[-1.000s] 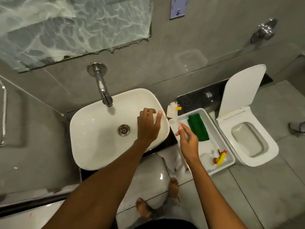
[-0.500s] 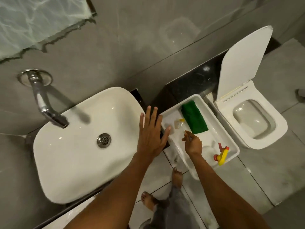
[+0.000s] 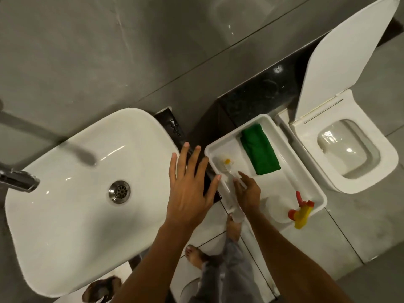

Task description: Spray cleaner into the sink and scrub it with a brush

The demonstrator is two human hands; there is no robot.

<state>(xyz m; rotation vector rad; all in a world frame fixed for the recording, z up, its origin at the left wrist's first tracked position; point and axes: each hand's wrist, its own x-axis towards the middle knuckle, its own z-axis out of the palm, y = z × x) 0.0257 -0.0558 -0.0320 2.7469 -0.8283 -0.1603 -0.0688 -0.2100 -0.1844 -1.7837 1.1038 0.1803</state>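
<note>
**Brush goes down in the tray, sprayer within reach**

Your right hand (image 3: 248, 190) rests on the handle of the white brush (image 3: 227, 169), which lies in the white tray (image 3: 282, 136) on the dark counter (image 3: 258, 99); its bristle head with the yellow spot points toward the far left corner. Your fingers lie over the handle, but whether they grip it or have let go cannot be told from here. Your left hand (image 3: 189, 189) hangs flat and open, fingers spread, holding nothing, over the right rim of the sink (image 3: 72, 204). The spray bottle (image 3: 299, 212), with its red and yellow trigger head, lies at the near end of the tray, just beside your right wrist, and a folded green cloth (image 3: 259, 149) lies at the far end. The basin shows no foam, so the spraying step appears to be the one at hand. The next move likely calls for leaving the brush, closing on the bottle neck and aiming the nozzle into the bowl near the drain (image 3: 119, 191).
</note>
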